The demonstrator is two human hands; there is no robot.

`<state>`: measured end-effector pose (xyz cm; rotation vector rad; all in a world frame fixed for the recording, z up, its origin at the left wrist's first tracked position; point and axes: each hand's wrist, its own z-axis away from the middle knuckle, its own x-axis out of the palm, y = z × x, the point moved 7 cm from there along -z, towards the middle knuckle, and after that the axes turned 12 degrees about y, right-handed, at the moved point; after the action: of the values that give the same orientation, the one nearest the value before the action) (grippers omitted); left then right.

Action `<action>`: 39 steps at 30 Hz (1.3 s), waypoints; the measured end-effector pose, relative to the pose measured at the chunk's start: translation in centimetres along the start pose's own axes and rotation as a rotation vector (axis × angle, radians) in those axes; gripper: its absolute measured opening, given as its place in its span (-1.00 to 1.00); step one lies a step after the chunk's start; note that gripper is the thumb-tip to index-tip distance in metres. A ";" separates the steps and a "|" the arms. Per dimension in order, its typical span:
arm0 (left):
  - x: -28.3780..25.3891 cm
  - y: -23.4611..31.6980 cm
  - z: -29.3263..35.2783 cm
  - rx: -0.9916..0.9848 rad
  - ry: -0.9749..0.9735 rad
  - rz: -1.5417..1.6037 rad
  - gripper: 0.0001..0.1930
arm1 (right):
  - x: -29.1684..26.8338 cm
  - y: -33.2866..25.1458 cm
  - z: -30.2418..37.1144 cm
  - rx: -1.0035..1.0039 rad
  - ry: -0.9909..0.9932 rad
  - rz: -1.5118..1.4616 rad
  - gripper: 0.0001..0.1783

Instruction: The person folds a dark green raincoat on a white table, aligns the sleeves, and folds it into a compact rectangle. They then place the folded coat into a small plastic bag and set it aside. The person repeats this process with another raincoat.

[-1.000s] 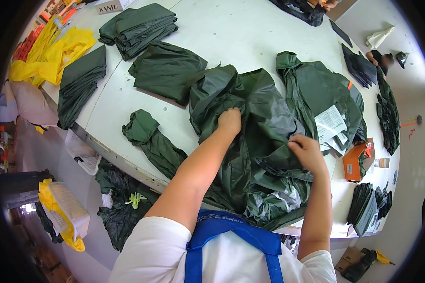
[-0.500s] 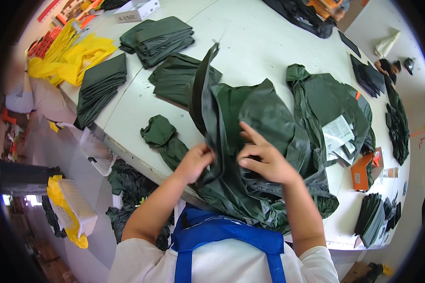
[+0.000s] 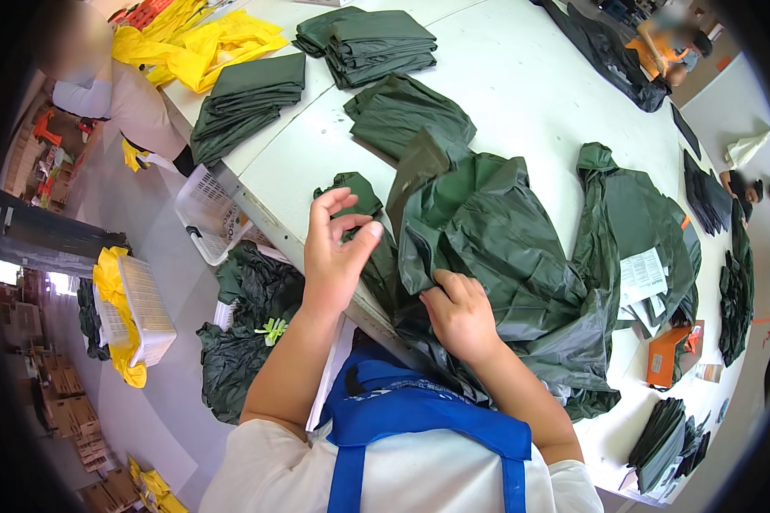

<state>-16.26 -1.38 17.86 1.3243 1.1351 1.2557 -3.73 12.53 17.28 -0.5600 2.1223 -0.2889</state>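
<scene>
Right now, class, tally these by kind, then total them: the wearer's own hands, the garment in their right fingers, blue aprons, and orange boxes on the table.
Left hand and right hand: 2
Green garment: 1
Blue apron: 1
Orange box: 1
Total: 5

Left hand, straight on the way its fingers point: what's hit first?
Probably the green fabric end on the white table, just beyond the left hand in this view; depth is unclear, so the hand might pass above it.
</scene>
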 end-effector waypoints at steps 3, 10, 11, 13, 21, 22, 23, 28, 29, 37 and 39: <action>1.8 3.2 1.9 0.233 -0.102 -0.283 -0.38 | 0.3 -0.8 0.5 -0.043 -0.039 0.037 -0.83; 1.4 -1.4 1.0 -0.364 -0.204 0.260 -0.79 | -3.0 1.4 1.2 0.375 -0.256 -0.750 -0.91; 2.3 -1.5 1.7 -0.451 -0.211 0.375 -0.79 | -4.2 1.6 0.8 0.389 -0.215 -0.859 -0.92; 4.8 -1.3 3.7 -0.531 -0.372 0.476 -0.73 | -5.9 0.3 -0.6 0.344 -0.058 -0.702 -0.90; 5.7 6.9 7.3 1.127 -0.062 -0.475 -0.51 | -6.8 0.7 -0.1 0.438 0.105 -0.434 -0.90; 6.5 7.8 7.9 1.051 -0.228 -0.419 -0.56 | -6.9 0.5 0.0 0.407 0.113 -0.410 -0.90; 7.5 8.3 8.7 0.969 -0.391 -0.362 -0.62 | -7.0 0.3 0.0 0.376 0.122 -0.385 -0.89; 8.4 6.4 7.8 0.746 -0.493 -0.519 -0.69 | -6.7 -1.1 -0.3 0.219 0.110 -0.361 -0.85; 8.4 6.2 7.5 0.697 -0.526 -0.514 -0.69 | -6.6 -1.1 -0.2 0.209 0.100 -0.365 -0.85; 9.0 5.3 7.3 0.448 -0.634 -0.420 -0.68 | -7.8 -0.2 0.3 0.298 0.032 -0.391 -0.85; 9.2 4.5 7.4 0.440 -0.654 -0.453 -0.73 | -7.7 -0.1 0.6 0.250 0.050 -0.364 -0.84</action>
<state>-8.44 6.99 23.26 1.5211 1.1606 0.2059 0.58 16.22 22.45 -0.7941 1.9829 -0.7676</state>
